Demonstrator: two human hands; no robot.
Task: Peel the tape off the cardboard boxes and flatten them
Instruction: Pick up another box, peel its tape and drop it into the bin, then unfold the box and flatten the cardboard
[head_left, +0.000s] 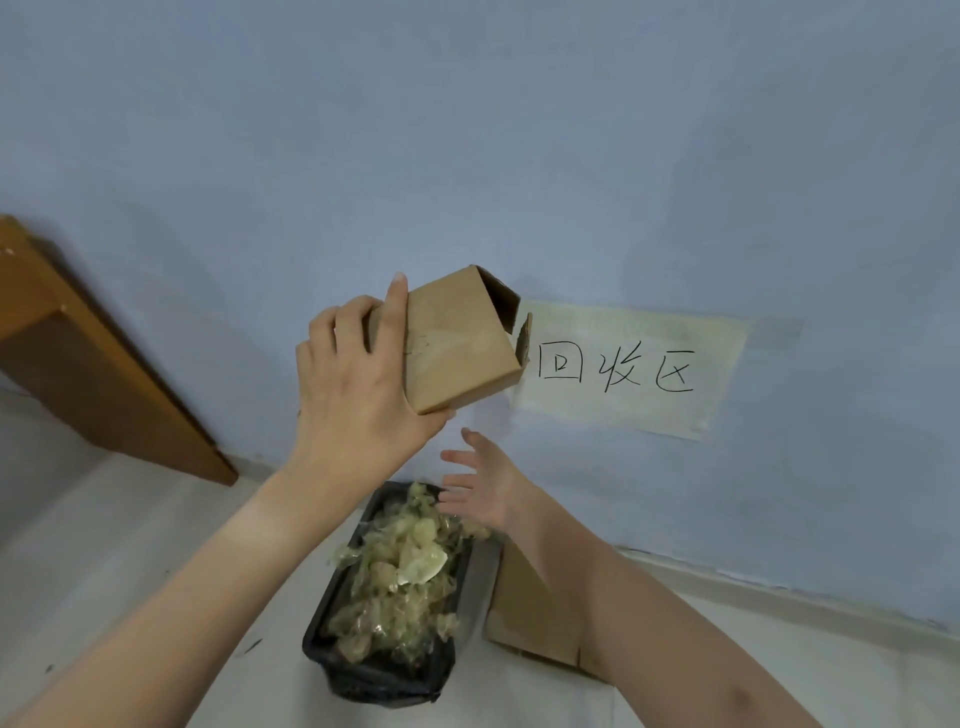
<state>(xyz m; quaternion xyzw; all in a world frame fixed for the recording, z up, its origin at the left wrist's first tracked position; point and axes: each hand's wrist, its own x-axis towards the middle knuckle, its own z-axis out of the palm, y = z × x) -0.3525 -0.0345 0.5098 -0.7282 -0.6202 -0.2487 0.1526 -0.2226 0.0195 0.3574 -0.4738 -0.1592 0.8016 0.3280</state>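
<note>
Cardboard box (460, 343) in left hand (358, 384), aloft.

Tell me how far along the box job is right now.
Done: the bin is heaped with crumpled peeled tape, and flat cardboard stands against the wall beside it. In hand: the left hand holds up a small box, one end open, not yet flattened; the right hand is open and empty above the bin. Left: flatten this box. No other boxes are in view.

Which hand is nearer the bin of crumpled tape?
Right. The right hand hovers open just above the bin's far rim; the left hand is higher up, gripping the box.
</note>
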